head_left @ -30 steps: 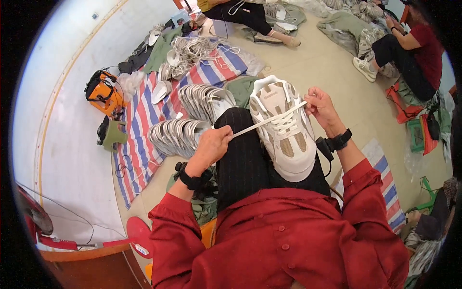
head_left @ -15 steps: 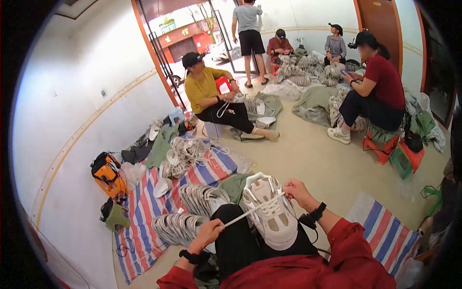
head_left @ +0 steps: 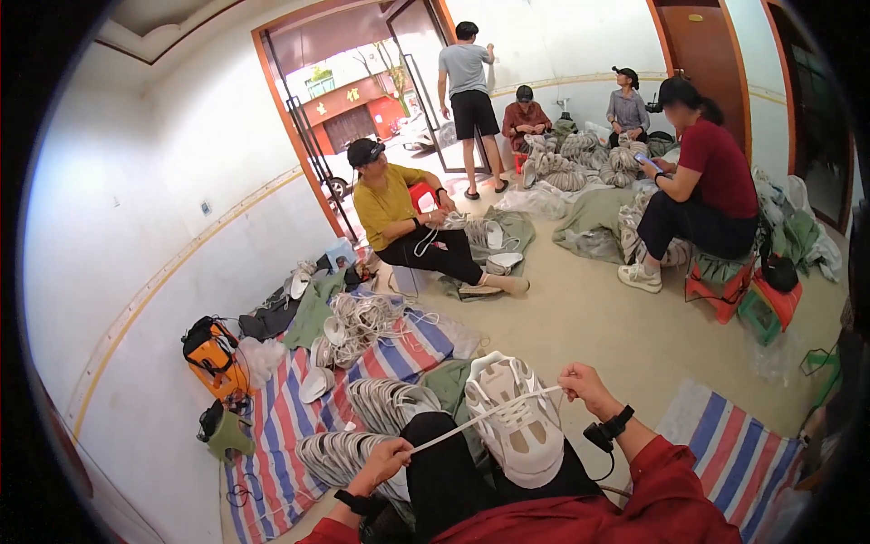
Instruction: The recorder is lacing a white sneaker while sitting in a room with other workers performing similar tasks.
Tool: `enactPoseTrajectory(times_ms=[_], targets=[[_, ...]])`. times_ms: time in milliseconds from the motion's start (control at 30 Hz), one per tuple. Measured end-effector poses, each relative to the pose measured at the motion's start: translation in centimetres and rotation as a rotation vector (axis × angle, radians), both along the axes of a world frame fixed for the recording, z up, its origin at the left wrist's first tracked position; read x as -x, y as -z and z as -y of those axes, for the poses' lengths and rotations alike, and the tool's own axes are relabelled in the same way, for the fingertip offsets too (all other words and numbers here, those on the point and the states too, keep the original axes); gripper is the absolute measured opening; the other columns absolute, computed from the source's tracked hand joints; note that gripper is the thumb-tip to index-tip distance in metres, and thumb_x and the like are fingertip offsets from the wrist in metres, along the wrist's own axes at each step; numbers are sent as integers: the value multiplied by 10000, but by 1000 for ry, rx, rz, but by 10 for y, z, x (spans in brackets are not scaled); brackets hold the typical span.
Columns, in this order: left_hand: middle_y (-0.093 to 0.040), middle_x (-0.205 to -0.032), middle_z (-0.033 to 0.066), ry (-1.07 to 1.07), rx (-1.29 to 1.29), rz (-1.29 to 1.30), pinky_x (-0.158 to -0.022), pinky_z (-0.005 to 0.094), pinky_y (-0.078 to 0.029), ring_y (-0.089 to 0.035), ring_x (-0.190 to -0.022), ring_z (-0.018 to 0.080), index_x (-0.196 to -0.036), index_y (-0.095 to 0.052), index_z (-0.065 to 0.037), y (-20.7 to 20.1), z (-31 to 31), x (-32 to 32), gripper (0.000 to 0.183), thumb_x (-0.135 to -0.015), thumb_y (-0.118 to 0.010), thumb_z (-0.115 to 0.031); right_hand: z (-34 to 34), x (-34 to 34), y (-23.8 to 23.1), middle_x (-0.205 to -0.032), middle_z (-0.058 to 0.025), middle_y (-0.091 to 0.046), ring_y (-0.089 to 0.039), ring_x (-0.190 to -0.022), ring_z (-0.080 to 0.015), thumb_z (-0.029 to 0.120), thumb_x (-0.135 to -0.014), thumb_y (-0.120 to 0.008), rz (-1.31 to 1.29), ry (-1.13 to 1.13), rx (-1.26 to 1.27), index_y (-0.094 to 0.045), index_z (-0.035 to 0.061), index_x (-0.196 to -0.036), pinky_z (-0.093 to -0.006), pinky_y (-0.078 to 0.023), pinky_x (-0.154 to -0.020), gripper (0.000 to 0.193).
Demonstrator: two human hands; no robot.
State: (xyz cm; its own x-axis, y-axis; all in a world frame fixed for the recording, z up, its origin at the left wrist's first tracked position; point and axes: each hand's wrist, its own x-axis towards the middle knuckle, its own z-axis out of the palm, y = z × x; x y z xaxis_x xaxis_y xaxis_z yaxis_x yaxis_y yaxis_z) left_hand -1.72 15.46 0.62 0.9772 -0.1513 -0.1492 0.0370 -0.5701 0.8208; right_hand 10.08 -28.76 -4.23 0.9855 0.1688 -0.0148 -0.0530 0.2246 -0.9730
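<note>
A beige-and-white sneaker (head_left: 518,446) rests on my lap, between my thighs, its toe pointing toward me. Across its upper part runs a white shoelace (head_left: 458,430), drawn straight between my hands. My left hand (head_left: 388,459), left of the shoe above my thigh, pinches one side of the lace. To the upper right of the shoe, my right hand (head_left: 587,388) pinches the other side, closed and clear of the shoe. Lacing shows lower down on the tongue. Close by my left knee lie rows of nested shoe uppers (head_left: 391,404).
A striped sheet (head_left: 276,453) carries a tangled pile of white laces (head_left: 362,319). Left stand an orange bag (head_left: 212,356) and a green stool (head_left: 227,438). Ahead, a person in yellow (head_left: 388,201) handles laces; one in red (head_left: 716,172) holds a phone. Others are by the back wall.
My right hand has moved outward to the right, away from the shoe, with more lace stretched out. My left hand still pinches its side. The whole view has shifted slightly.
</note>
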Motion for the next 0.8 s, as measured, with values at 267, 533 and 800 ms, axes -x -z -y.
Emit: enactPoseTrajectory(times_ms=[267,533,800], targets=[[-608,-726,25,12,125,-66,-621,235,-462,-566,-656,96,-909,-627,-2,-2,-22,14,95,-873,-578,-76,36,24,20,-666,-5,-546,-501,-529,-82,91,-826,-642,-54,76,-15,-558,54,-818,-231,-434,-470,93],[-606,-728,11,-19,47,-83,-609,242,-452,-554,-656,91,-933,-628,-21,2,-18,17,123,-850,-641,-110,46,41,25,-671,-9,-542,-528,-582,-97,94,-815,-658,22,59,33,-577,41,-872,-236,-449,-513,112],[-598,-704,75,36,-311,121,-614,294,-462,-583,-645,175,-916,-617,-35,1,-3,29,217,-783,-697,-186,33,49,37,-696,-116,-596,-578,-620,-239,92,-795,-622,327,312,733,-579,24,-894,-348,-458,-582,128]])
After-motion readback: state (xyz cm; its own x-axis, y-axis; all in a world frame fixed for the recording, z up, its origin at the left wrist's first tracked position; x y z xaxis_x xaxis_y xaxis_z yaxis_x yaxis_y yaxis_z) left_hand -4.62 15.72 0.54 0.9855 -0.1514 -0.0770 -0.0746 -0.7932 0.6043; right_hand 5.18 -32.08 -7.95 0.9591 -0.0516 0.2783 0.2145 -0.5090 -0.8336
